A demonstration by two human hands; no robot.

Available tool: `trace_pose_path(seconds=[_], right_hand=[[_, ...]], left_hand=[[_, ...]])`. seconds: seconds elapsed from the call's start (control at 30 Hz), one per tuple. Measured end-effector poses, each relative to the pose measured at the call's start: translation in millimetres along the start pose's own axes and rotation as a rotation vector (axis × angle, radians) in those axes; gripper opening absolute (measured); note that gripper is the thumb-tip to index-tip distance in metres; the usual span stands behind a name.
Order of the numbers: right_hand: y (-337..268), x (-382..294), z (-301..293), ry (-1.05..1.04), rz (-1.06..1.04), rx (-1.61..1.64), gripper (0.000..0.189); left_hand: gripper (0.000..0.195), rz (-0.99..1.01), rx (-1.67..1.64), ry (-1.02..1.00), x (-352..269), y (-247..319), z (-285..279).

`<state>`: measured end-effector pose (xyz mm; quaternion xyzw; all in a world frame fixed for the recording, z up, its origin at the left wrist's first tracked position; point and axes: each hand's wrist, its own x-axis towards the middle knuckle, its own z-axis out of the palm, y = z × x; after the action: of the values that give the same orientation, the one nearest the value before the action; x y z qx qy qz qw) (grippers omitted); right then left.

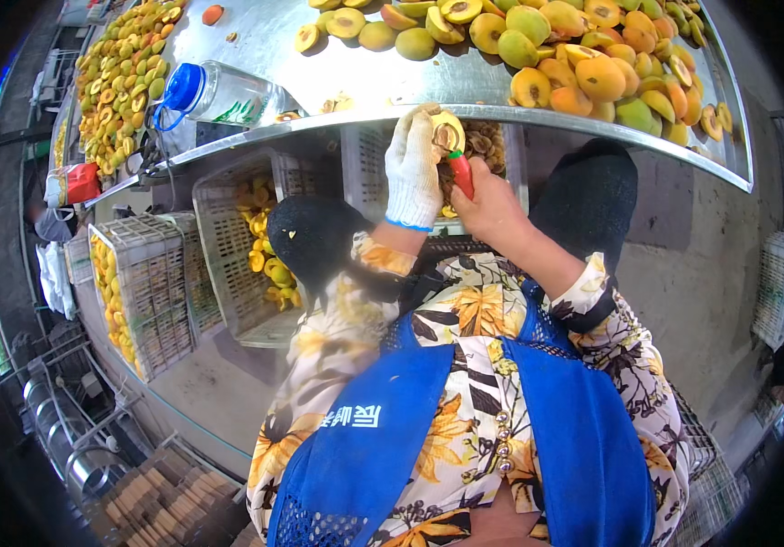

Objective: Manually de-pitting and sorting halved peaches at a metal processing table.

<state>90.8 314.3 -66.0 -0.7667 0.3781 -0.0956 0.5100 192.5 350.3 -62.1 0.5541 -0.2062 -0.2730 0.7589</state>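
My left hand (414, 167), in a white knitted glove with a blue cuff edge, holds a cut yellow fruit half (448, 131) at the table's front edge. Bare, my right hand (489, 202) is closed on the red handle of a small tool (461, 174) with a green collar; its tip meets the fruit's middle and is hidden. Beneath both hands a crate (487, 145) shows brown pits and a few yellow pieces. Halved and whole apricot-like fruit (600, 81) lie heaped on the metal table (392, 78), behind and to the right of my hands.
A clear plastic bottle (238, 94) with a blue cap lies on the table at left, near a large fruit heap (112, 96). Below stand plastic crates (217, 273) (156, 294) with yellow fruit. A red packet (82, 184) sits at far left. My knees are under the table edge.
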Motion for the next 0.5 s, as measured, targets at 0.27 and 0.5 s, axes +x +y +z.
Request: trace_pose_path(seconds=[0.27, 0.5], right_hand=[[2, -6, -1, -0.177, -0.024, 0.006, 0.022], [-2, 7, -23, -0.58, 0.092, 0.275, 0.014]], left_hand=[[0.034, -0.473, -0.177, -0.014, 18, 13, -10], [0.036, -0.329, 0.021, -0.149, 19, 6, -19]])
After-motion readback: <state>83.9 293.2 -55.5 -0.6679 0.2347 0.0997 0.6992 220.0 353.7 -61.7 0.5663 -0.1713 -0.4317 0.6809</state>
